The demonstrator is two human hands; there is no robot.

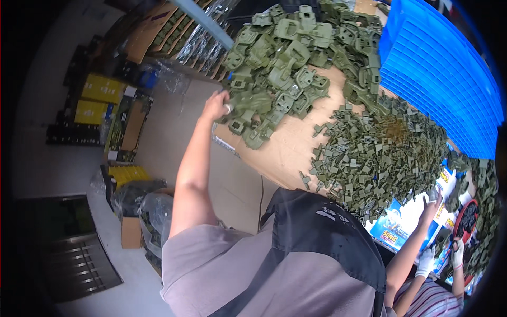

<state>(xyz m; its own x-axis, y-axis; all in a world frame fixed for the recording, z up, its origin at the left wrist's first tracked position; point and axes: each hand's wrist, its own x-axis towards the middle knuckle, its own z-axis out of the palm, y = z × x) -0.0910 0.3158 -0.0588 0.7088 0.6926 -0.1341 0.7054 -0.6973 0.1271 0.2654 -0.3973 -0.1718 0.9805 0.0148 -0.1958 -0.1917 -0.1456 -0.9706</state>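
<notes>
At the left edge of the work table, my left hand (215,105) is closed on a large olive-green plastic part (253,101), blurred by motion. It lies against a heap of similar moulded parts (288,58) with square openings. My right hand (431,207) reaches out at the right, over white and blue printed sheets (388,227). Its fingers look stretched out and apart, with a greyish patch near the tips; I see nothing clearly held. Just beyond that hand spreads a wide pile of small green plastic pieces (369,153).
A big blue plastic crate (438,68) stands tilted behind the piles. At the lower right, a co-worker's white-gloved hands (425,262) are near a red bowl (458,227) of black pieces. Yellow boxes (97,98), clear plastic bags (157,214) and a cardboard box (131,232) sit to the left.
</notes>
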